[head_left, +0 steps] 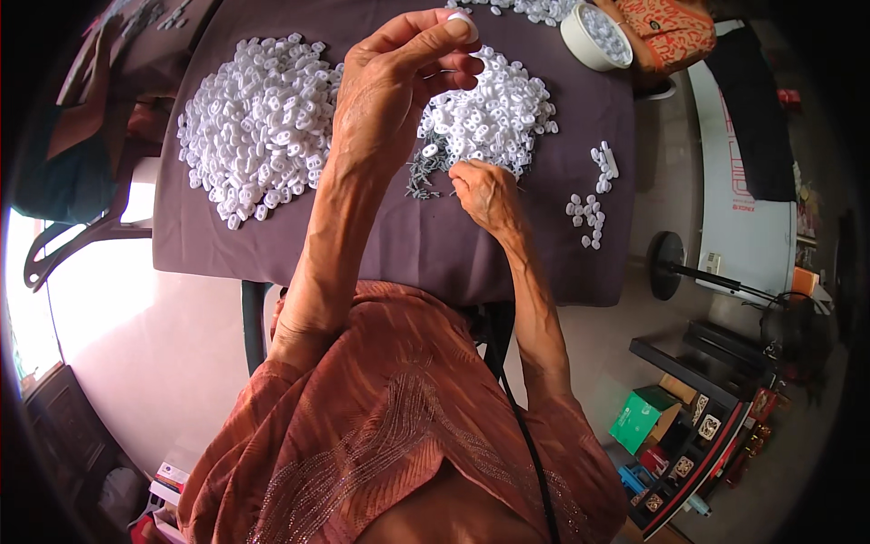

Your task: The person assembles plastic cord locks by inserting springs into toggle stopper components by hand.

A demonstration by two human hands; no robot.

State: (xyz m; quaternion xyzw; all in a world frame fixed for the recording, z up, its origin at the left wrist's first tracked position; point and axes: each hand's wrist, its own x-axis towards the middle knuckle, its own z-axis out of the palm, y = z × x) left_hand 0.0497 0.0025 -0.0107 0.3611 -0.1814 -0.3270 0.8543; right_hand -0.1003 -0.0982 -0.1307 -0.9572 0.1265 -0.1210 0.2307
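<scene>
Beyond the nails (423,177), the left hand (385,86) pinches a clip (467,17), the right hand (490,197) beside them curls narrow, contents hidden, and much seems left, the large heap (258,127) left of them and smaller pile (494,109) beyond showing no clear finished share.

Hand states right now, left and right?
Left hand: closed, pinching a small white piece.
Right hand: curled closed beside the small grey pieces; whether it holds anything can't be told.
</scene>
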